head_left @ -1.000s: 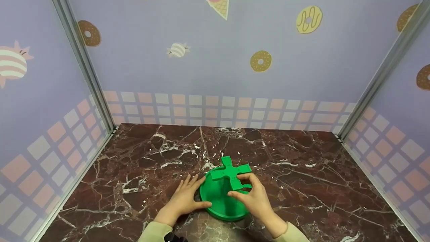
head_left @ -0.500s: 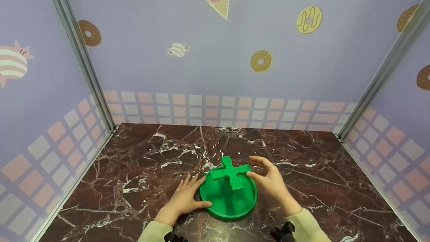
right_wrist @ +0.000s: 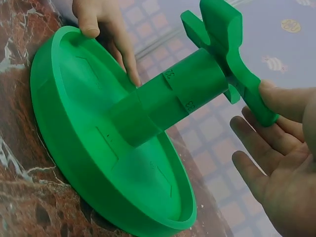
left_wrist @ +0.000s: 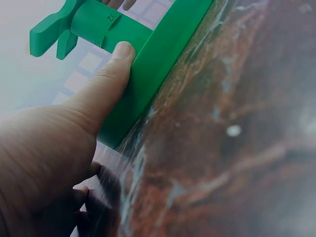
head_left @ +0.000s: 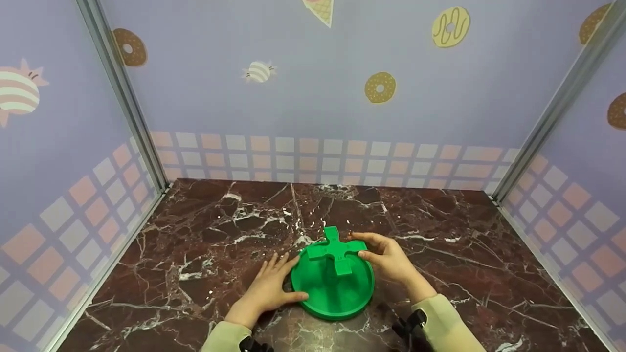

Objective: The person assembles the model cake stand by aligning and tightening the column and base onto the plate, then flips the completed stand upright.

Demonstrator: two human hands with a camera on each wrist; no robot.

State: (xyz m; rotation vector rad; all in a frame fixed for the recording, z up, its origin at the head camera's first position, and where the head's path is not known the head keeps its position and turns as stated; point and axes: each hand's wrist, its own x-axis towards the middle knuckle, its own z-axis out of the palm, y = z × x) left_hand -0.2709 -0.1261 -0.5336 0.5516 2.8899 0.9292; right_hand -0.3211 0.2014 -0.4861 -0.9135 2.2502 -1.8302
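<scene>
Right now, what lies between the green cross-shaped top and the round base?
A green column stands between top and base; the right wrist view shows it.

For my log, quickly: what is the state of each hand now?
Left hand: open, resting on the base.
Right hand: touching the cross; whether it pinches cannot be told.

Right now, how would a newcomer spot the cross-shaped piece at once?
On the dark marbled tabletop, find the round green dish between the left hand and right hand. A column rises from its middle; the cross-shaped piece sits on top. All three are green, but only it has four arms radiating outward.
</scene>
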